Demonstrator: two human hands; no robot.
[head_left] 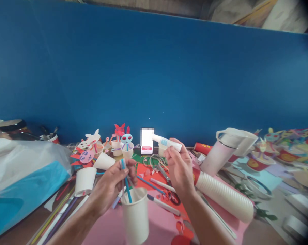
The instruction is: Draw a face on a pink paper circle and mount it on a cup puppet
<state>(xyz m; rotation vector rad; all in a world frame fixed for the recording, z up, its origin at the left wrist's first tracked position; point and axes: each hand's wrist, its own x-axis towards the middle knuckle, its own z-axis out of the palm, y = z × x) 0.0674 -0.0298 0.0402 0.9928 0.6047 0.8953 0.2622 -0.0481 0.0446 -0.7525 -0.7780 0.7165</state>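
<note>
My left hand (pixel 118 178) pinches the top of a blue stick (pixel 128 190), straw-like or a pipe cleaner. Its lower end reaches inside an upright white paper cup (pixel 136 217), alongside paler thin strips. Raised at the right, my right hand (pixel 179 163) is closed around a white glue tube (pixel 170 143) with a light blue label, its narrow tip pointing left. Beyond the tube a phone (pixel 147 141) stands upright with its screen lit. Pink paper (pixel 105 228) lies under the cup.
Finished cup figures, one a blue rabbit (pixel 126 137), stand at the back left. Scissors (pixel 163 171), a marker (pixel 164 206) and red paper scraps lie mid-table. A stack of paper cups (pixel 225 195) and a white jug (pixel 217 153) are at the right. A blue panel (pixel 154 68) rises behind.
</note>
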